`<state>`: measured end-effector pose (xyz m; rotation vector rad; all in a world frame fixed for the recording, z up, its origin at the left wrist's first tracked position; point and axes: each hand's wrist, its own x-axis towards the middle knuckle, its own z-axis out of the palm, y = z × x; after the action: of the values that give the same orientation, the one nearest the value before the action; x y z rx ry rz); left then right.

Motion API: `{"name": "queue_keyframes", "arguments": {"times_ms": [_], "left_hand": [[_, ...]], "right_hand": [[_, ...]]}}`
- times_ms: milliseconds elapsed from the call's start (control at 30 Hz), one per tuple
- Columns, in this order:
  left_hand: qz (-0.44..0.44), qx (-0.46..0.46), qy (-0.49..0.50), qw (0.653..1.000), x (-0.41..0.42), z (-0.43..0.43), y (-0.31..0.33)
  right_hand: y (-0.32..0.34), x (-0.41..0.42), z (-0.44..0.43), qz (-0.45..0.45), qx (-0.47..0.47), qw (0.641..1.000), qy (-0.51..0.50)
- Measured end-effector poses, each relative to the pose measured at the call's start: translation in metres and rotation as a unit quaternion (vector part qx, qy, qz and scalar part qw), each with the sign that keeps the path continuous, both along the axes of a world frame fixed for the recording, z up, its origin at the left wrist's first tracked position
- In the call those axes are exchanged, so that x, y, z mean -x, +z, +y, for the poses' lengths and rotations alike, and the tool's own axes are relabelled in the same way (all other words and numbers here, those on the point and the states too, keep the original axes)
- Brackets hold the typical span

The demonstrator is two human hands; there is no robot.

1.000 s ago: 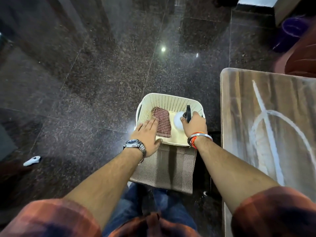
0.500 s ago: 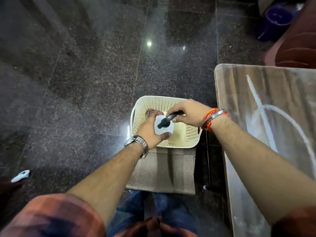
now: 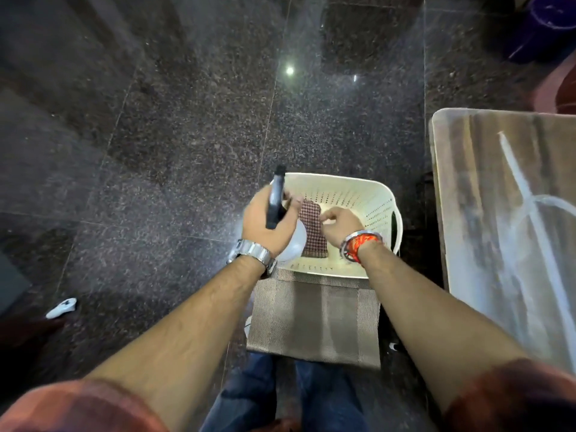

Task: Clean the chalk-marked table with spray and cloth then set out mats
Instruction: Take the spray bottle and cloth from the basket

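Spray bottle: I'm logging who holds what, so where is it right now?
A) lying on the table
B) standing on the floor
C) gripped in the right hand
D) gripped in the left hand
D: the left hand is closed around the spray bottle over the basket, while the right hand touches the checked cloth.

1. The left hand [image 3: 268, 224] grips a white spray bottle with a dark trigger head [image 3: 276, 201].
2. The right hand [image 3: 339, 226] pinches a red checked cloth [image 3: 313, 232] inside a cream perforated plastic basket [image 3: 358, 194].
3. A chalk-marked wooden surface [image 3: 486, 213] stands at right.
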<state>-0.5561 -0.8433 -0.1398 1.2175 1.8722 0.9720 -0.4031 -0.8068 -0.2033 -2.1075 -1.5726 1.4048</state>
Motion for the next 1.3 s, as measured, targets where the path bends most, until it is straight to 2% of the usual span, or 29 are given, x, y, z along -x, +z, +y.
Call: {"name": "queue_keyframes", "arguments": {"times_ms": [133, 233, 333, 400, 500, 567, 667, 733, 800, 900, 1067, 1167, 1300], "left_hand": [[0.001, 0.013, 0.040, 0.999, 0.010, 0.009, -0.006], [0.014, 0.011, 0.036, 0.999, 0.009, 0.010, -0.010], [0.023, 0.009, 0.029, 0.999, 0.003, 0.011, -0.009], [0.035, 0.003, 0.027, 0.999, 0.000, 0.009, -0.006], [0.042, 0.004, 0.035, 0.999, -0.001, 0.003, -0.001], [0.042, 0.011, 0.044, 0.998, -0.002, -0.004, 0.006], [0.035, 0.024, 0.047, 0.998, -0.010, -0.014, 0.021], [0.050, 0.032, 0.032, 0.998, -0.021, -0.023, 0.030], [0.055, 0.033, 0.008, 0.998, -0.035, -0.030, 0.038], [0.034, 0.039, -0.029, 0.998, -0.063, -0.041, 0.050], [-0.010, 0.034, -0.116, 0.993, -0.116, -0.066, 0.074], [-0.053, 0.050, -0.154, 0.985, -0.147, -0.087, 0.083], [-0.048, 0.065, -0.212, 0.974, -0.190, -0.122, 0.092]], "right_hand": [[-0.066, 0.010, -0.007, -0.018, 0.105, 0.994, 0.039], [-0.096, 0.020, -0.003, -0.063, 0.131, 0.986, 0.080], [-0.102, 0.030, -0.003, -0.050, 0.139, 0.988, 0.040], [-0.103, 0.028, 0.000, -0.034, 0.094, 0.995, -0.018], [-0.062, 0.022, -0.002, 0.022, 0.050, 0.977, -0.207], [-0.043, 0.015, -0.008, 0.074, 0.036, 0.955, -0.285], [-0.014, 0.004, -0.012, 0.195, 0.061, 0.891, -0.404], [0.009, -0.011, -0.019, 0.263, 0.085, 0.870, -0.408], [0.031, -0.027, -0.028, 0.286, 0.102, 0.879, -0.367], [0.068, -0.055, -0.045, 0.292, 0.071, 0.890, -0.343], [0.118, -0.107, -0.085, 0.370, -0.018, 0.842, -0.393], [0.131, -0.142, -0.125, 0.364, -0.066, 0.817, -0.442], [0.132, -0.186, -0.191, 0.271, -0.118, 0.797, -0.527]]}}
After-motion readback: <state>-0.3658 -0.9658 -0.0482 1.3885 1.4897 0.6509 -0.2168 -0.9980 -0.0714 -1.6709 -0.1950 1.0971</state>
